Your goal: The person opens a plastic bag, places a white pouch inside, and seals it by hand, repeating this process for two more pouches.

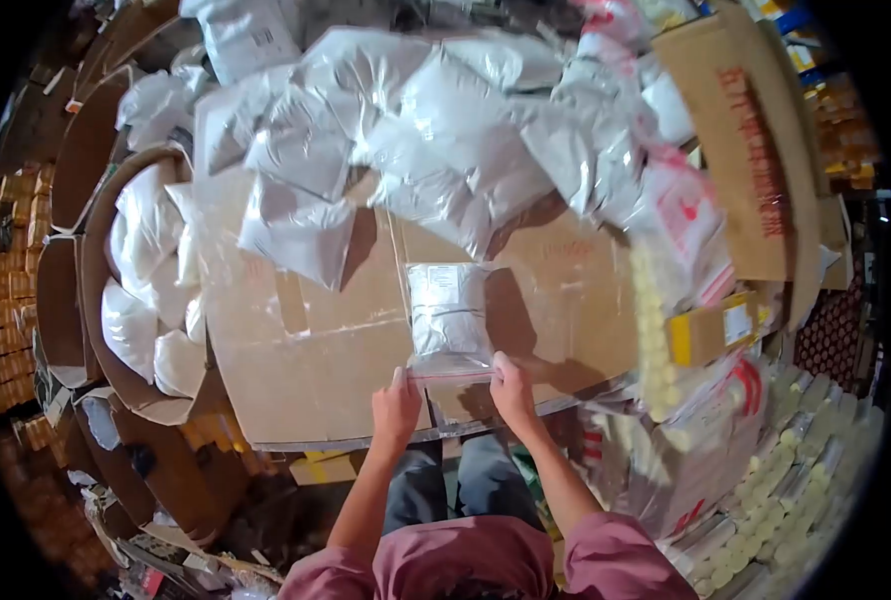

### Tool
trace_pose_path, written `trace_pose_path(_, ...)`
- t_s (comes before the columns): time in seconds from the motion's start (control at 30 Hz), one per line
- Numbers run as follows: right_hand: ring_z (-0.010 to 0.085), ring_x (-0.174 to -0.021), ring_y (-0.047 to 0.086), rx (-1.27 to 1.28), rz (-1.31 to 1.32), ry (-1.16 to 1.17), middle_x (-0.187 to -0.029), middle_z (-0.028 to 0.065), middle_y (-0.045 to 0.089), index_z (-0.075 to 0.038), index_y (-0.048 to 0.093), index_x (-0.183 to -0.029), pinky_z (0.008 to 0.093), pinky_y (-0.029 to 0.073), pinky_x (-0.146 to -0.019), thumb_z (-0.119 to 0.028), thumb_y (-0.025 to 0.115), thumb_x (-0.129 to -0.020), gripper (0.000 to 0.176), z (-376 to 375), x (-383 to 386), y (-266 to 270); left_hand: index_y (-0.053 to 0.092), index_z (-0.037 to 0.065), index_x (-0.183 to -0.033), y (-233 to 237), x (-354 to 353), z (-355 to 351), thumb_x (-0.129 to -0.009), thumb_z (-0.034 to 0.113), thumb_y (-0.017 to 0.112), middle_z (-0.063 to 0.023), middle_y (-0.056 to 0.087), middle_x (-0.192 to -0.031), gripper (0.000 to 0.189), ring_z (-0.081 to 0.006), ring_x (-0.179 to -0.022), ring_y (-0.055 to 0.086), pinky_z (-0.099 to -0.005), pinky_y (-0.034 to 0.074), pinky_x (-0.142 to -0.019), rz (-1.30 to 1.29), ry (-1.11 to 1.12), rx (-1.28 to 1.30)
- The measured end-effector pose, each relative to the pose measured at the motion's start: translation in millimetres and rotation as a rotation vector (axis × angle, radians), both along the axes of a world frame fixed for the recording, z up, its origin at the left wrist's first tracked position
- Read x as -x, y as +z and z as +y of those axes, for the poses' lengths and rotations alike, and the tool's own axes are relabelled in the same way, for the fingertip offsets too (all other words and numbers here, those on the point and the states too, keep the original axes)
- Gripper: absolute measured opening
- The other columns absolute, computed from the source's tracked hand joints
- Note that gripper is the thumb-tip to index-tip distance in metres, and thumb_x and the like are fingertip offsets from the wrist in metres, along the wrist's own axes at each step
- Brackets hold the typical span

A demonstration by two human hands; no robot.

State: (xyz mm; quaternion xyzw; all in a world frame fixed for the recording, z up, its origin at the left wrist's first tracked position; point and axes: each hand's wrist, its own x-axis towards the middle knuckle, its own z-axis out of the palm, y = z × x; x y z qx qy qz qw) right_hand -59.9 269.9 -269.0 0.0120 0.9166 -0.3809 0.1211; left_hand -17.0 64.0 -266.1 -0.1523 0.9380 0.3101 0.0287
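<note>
A clear zip bag [450, 312] packed with white contents lies on the cardboard-covered table [336, 390], its top edge toward me. A printed label shows near its far end. At the left end of the bag's reddish top strip, my left hand [397, 405] pinches the plastic between thumb and fingers. The right end of that strip is gripped by my right hand [512, 388]. Both hands hold the edge stretched between them, close to the table's front edge.
Large white plastic bags [446, 140] pile up across the back of the table. An open carton [156, 290] of white bags stands at the left. On the right are a tall cardboard flap [726, 140], a yellow-and-brown box [714, 328] and plastic-wrapped rolls [766, 500].
</note>
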Motion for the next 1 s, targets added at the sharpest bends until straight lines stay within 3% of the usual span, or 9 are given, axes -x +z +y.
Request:
trace_pose_path(0.2,0.0406,-0.063,0.042,0.002,-0.198,-0.126,-0.067,0.019,0.041,-0.002,0.043,-0.075,0.0416,0.038,-0.054,0.008,0.058,-0.076,0.018,18.1,-70.5,-39.5,0.06,0.003,-0.084,-63.4,-81.3,3.1,-0.079,-0.001,0.062,-0.0116,0.054,-0.058,0.008,-0.0281,-0.052,0.058,-0.0381,0.045,-0.05,0.094,-0.045,-0.101)
trace_pose_path(0.3,0.0361,-0.064,0.048,0.05,-0.089,-0.02,-0.07,0.0169,0.045,-0.002,0.043,-0.075,0.0376,0.041,-0.056,0.008,0.059,-0.077,0.019,26.0,-83.1,-53.9,0.063,0.003,-0.085,-72.1,-90.1,5.2,-0.075,-0.003,0.063,-0.0075,0.053,-0.056,0.012,-0.0217,-0.047,0.055,-0.0308,0.044,-0.049,0.055,-0.011,-0.125)
trace_pose_path(0.4,0.0259,-0.067,0.056,0.164,-0.253,-0.066,-0.074,0.0106,0.05,-0.003,0.044,-0.08,0.0314,0.045,-0.062,0.009,0.059,-0.079,0.019,26.1,-84.8,-65.0,0.061,0.002,-0.088,-78.4,-97.5,12.9,-0.078,-0.003,0.062,-0.0035,0.053,-0.056,0.01,-0.0132,-0.044,0.052,-0.0271,0.042,-0.045,-0.006,0.149,-0.086)
trace_pose_path(0.5,0.015,-0.083,0.057,0.872,-0.558,-0.48,-0.101,0.0105,0.052,-0.006,0.037,-0.111,0.0287,0.048,-0.07,0.006,0.062,-0.08,0.041,34.0,-90.3,-62.0,0.053,-0.001,-0.098,-60.6,-103.8,41.6,-0.095,0.005,0.053,-0.0044,0.058,-0.061,0.006,-0.007,-0.049,0.052,-0.0194,0.04,-0.044,-0.169,0.716,-0.692)
trace_pose_path(0.57,0.0127,-0.078,0.058,1.013,-0.646,-0.65,-0.097,0.0104,0.057,-0.003,0.041,-0.112,0.0267,0.047,-0.063,0.001,0.064,-0.083,0.037,30.1,-66.6,-46.0,0.053,-0.002,-0.096,-53.4,-110.0,59.6,-0.095,0.004,0.054,-0.007,0.059,-0.062,0.007,-0.0081,-0.047,0.052,-0.0187,0.039,-0.043,-0.256,0.791,-0.808)
trace_pose_path(0.73,0.0103,-0.062,0.058,0.657,-0.846,-0.565,-0.073,0.0052,0.062,0.003,0.057,-0.086,0.0228,0.045,-0.052,-0.009,0.069,-0.088,0.017,33.1,-55.1,-53.8,0.059,-0.005,-0.105,-42.5,-85.5,91.5,-0.087,0.0,0.064,-0.0117,0.067,-0.077,0.019,-0.0127,-0.055,0.06,-0.0219,0.044,-0.045,-0.628,0.819,-1.174)
trace_pose_path(0.8,0.0107,-0.063,0.059,0.705,-0.875,-0.594,-0.073,0.0065,0.062,0.002,0.057,-0.083,0.0239,0.046,-0.05,-0.009,0.069,-0.087,0.016,33.0,-53.6,-56.2,0.058,-0.006,-0.111,-54.2,-94.9,103.7,-0.084,-0.003,0.067,-0.0143,0.067,-0.092,0.029,-0.0163,-0.072,0.065,-0.0243,0.048,-0.051,-0.49,0.808,-1.41)
trace_pose_path(0.83,0.0109,-0.062,0.059,0.71,-0.881,-0.596,-0.072,0.0068,0.062,0.002,0.057,-0.082,0.024,0.046,-0.049,-0.008,0.069,-0.087,0.017,33.7,-53.2,-57.3,0.058,-0.007,-0.114,-55.3,-91.9,109.3,-0.083,-0.006,0.068,-0.0157,0.066,-0.104,0.033,-0.02,-0.087,0.065,-0.0293,0.053,-0.065,-0.428,0.837,-1.5)
trace_pose_path(1.0,0.012,-0.057,0.059,0.728,-0.864,-0.591,-0.069,0.0092,0.063,0.002,0.056,-0.075,0.0239,0.045,-0.045,-0.006,0.071,-0.085,0.02,42.5,-58.0,-59.8,0.061,-0.008,-0.11,-64.1,-92.5,123.9,-0.082,-0.008,0.067,-0.0162,0.066,-0.106,0.028,-0.0219,-0.089,0.063,-0.0366,0.052,-0.081,-0.371,0.822,-1.54)
